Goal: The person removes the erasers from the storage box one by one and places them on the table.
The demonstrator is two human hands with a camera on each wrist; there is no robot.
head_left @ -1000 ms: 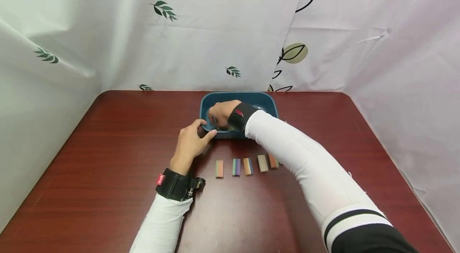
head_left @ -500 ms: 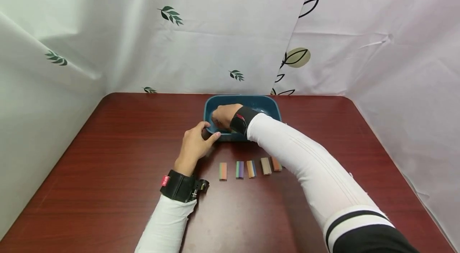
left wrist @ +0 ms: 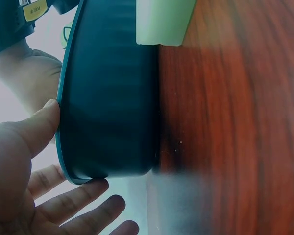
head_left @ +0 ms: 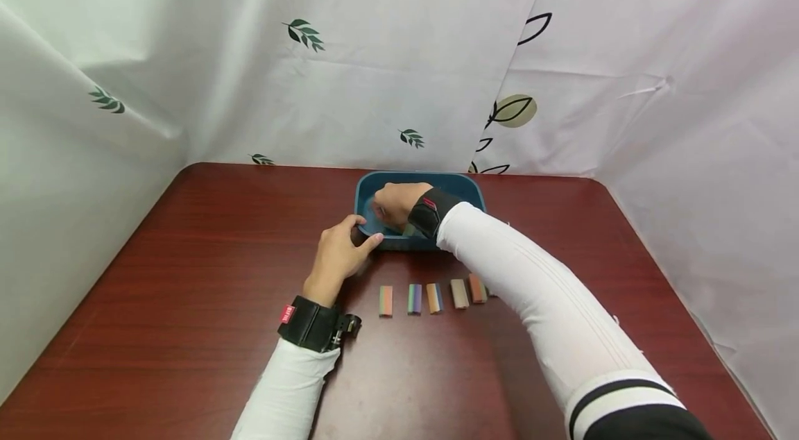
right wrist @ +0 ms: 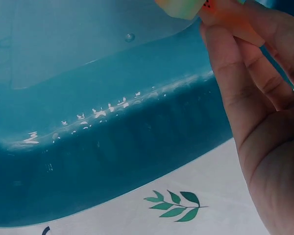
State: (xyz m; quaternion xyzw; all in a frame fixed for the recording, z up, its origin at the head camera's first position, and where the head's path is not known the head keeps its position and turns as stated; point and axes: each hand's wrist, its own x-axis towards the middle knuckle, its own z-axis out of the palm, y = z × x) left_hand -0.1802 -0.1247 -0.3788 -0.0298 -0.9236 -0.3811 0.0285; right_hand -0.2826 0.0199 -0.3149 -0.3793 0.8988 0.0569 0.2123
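From the head view I have my left hand [head_left: 338, 254] at the near left corner of the tub [head_left: 476, 187], thumb on the rim and fingers [head_left: 372, 239] along the outer wall, curled round that corner; my right hand [head_left: 394, 204] is down inside the tub, knuckles up, so what it holds I cannot tell from here; five blocks [head_left: 431, 296] lie in a row on the bench [head_left: 187, 273], just this side of the left fingers and apart from the tub.

From the left wrist view the thumb [left wrist: 36, 128] touches the rim of the tub [left wrist: 112, 98] and the fingers [left wrist: 71, 203] lie loosely spread past its corner, more steadying than clamping; the wall looks stiff, smooth plastic, so I judge it light and likely to slide on the bench unless held at the rim.

From the right wrist view the fingers [right wrist: 240, 58] are closed to a pinch on a small block [right wrist: 183, 7] at their tips, pale with an orange end, hanging over the floor of the tub [right wrist: 103, 127], which looks wet; I judge the block light, rigid-edged and maybe slick, best taken across its two long faces near the middle.
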